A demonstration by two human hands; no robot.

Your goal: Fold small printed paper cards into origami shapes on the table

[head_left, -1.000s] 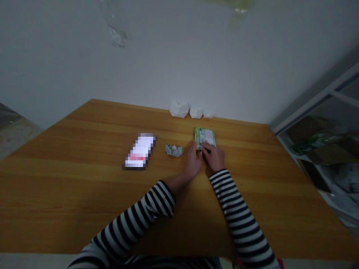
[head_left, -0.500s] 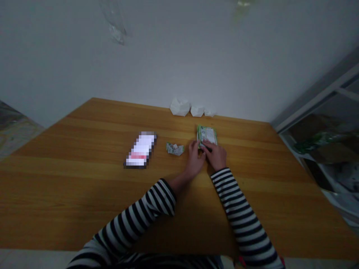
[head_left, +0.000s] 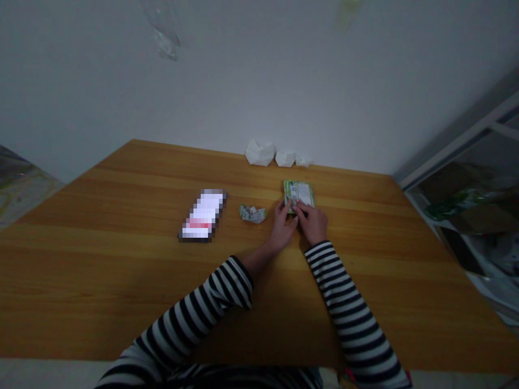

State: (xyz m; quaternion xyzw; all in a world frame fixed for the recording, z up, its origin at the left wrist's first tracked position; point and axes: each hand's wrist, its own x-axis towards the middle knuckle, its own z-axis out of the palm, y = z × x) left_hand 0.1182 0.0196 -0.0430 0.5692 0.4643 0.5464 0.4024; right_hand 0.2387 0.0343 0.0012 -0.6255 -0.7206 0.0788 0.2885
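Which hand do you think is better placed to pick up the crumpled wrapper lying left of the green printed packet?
Left, probably: the left hand is closer to the crumpled wrapper, while the right hand lies farther away, beyond the green printed packet.

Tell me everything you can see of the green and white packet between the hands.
The flat green-and-white packet looks like thin printed film or paper, a pale panel of unreadable small print inside a green border. It lies on the wooden table near the far edge. The left hand and right hand both touch its near edge.
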